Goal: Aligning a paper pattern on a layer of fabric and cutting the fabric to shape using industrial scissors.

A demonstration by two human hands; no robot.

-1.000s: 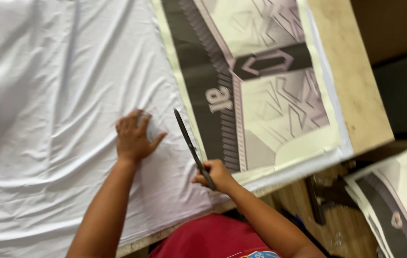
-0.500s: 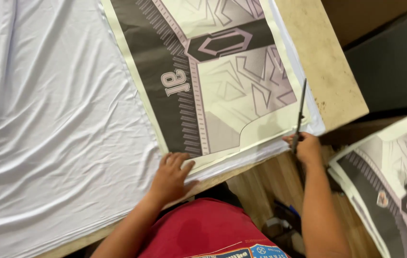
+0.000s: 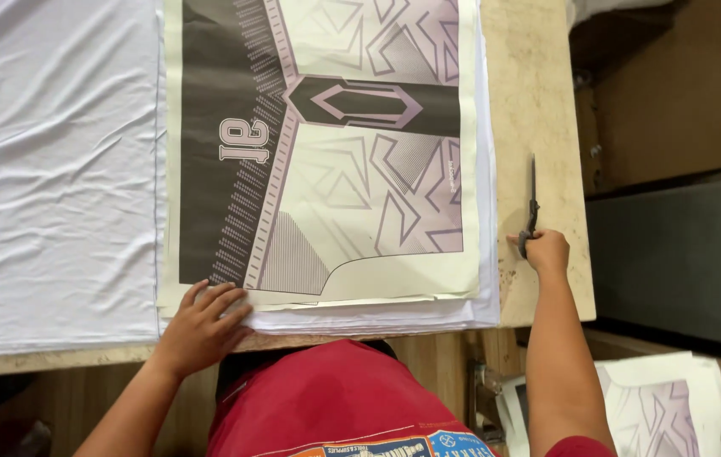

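Left hand (image 3: 200,324) lies flat, fingers spread, on the near left corner of a printed paper stack (image 3: 326,152) on the table (image 3: 538,110). Right of the stack, right hand (image 3: 544,251) grips scissors (image 3: 531,207) pointing away.

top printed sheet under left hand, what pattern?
Printed sheet: dark grey band, pale lilac geometric triangles on cream; head view.

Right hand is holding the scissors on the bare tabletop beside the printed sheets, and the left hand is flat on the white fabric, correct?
Not quite. The head view shows the left hand on the near corner of the printed sheets, not the white fabric. The right hand does hold the scissors on the tabletop.
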